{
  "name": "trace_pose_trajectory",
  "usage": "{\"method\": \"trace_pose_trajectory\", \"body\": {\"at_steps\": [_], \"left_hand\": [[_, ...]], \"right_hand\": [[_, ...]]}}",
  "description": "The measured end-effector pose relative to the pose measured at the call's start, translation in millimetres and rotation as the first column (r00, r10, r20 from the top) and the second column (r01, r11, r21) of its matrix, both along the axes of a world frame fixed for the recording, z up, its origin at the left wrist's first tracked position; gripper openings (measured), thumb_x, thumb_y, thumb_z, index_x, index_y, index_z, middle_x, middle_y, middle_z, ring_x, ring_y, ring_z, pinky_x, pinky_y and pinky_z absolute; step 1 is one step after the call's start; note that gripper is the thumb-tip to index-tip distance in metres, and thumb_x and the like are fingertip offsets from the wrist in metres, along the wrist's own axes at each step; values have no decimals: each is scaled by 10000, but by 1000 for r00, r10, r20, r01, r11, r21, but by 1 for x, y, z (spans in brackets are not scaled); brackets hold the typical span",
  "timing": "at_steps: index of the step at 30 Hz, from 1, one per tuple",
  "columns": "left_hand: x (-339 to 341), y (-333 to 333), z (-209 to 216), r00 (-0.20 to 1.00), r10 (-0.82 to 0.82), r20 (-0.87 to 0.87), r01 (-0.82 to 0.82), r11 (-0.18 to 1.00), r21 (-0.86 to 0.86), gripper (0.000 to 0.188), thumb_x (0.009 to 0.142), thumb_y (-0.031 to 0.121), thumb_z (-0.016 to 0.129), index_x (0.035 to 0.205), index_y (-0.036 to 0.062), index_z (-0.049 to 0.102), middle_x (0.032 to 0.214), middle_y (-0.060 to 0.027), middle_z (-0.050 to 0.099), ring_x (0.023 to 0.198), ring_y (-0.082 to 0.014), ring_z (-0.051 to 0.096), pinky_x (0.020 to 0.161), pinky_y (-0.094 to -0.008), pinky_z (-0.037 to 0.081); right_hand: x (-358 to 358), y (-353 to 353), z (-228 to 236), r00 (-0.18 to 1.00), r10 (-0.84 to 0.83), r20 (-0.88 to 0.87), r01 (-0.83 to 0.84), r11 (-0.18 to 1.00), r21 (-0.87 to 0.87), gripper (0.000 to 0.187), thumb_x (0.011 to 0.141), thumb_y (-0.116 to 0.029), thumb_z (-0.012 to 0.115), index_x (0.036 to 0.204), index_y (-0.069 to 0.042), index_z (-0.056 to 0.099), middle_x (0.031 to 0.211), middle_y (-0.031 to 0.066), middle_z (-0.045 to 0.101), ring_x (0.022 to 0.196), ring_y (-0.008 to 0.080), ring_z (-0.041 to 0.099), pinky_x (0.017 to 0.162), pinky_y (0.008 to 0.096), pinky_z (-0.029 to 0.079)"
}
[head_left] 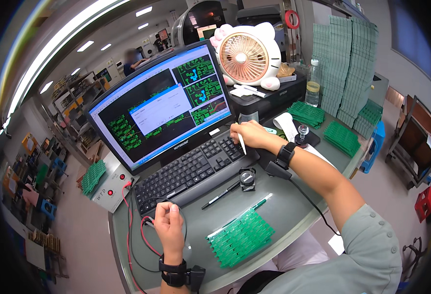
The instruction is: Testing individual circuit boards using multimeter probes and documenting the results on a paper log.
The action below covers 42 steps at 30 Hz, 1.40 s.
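Observation:
My right hand [250,134] is over the number pad at the right end of the black keyboard [191,169]. A slim white pen-like stick [242,143] sticks out from its curled fingers, pointing down toward me. My left hand [169,223] is raised in front of the keyboard's left end, fingers curled in; whatever they may hold is hidden. Beside it lie a red cable [147,235] and a thin black cable. A green circuit board panel [240,237] lies in front of me, with a green pen [258,204] at its far edge. Behind the keyboard, a monitor [159,105] displays board layouts and a dialog window.
A black marker [220,195] and a small black round-faced device [247,179] lie before the keyboard. Green boards [342,138] and tall board stacks [347,68] stand right, near a bottle [313,83]. A fan [245,58] sits on a printer [274,100]; a white control box [111,185] stands left.

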<state>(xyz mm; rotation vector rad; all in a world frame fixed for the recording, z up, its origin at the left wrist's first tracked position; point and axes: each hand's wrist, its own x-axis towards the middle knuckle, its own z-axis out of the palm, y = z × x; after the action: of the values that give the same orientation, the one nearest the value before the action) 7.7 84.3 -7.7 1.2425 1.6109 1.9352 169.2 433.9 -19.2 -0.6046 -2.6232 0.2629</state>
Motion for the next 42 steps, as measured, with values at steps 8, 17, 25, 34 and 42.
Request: {"method": "trace_pose_trajectory", "body": {"at_steps": [8, 17, 25, 34, 42], "left_hand": [[-9, -4, 4, 998, 68, 6, -69, 997, 20, 152, 985, 132, 543, 861, 72, 479, 593, 89, 376, 503, 4, 310, 452, -204, 200], [-51, -51, 38, 839, 157, -521, -438, 763, -476, 245, 956, 286, 560, 937, 42, 550, 605, -61, 568, 553, -177, 533, 540, -341, 395], [-51, -61, 4, 606, -222, -764, -690, 331, -644, 609, 821, 507, 597, 1157, 24, 439, 839, -206, 695, 809, -413, 686, 727, -491, 529], [-62, -80, -12, 592, -98, -800, -704, 421, -572, 531, 832, 335, 603, 1210, 21, 401, 839, -235, 686, 802, -440, 674, 724, -520, 524], [-59, -71, -13, 658, -74, -749, -682, 362, -635, 552, 873, 573, 552, 1002, 39, 606, 866, -227, 697, 852, -419, 678, 765, -496, 519]], "right_hand": [[5, -27, 8, 987, 151, -46, -149, 988, 45, 195, 964, -288, 508, 885, -123, 573, 769, 2, 696, 824, 253, 663, 726, 435, 425], [24, -45, 20, 984, -47, -172, 28, 993, -111, 141, 920, -229, 586, 904, -89, 592, 763, 115, 691, 818, 347, 670, 682, 469, 500], [27, -51, 27, 983, 14, -185, -37, 992, -119, 166, 900, -205, 622, 983, -75, 560, 887, 161, 692, 865, 393, 655, 717, 479, 495], [-44, -74, 54, 945, 311, -101, -326, 917, -229, 194, 944, -235, 598, 1033, -63, 588, 887, 149, 670, 858, 320, 660, 745, 411, 502], [-88, -73, 26, 962, 198, 186, -188, 980, -73, 192, 946, -260, 552, 1033, -96, 603, 980, 143, 690, 975, 357, 642, 814, 462, 488]]}}
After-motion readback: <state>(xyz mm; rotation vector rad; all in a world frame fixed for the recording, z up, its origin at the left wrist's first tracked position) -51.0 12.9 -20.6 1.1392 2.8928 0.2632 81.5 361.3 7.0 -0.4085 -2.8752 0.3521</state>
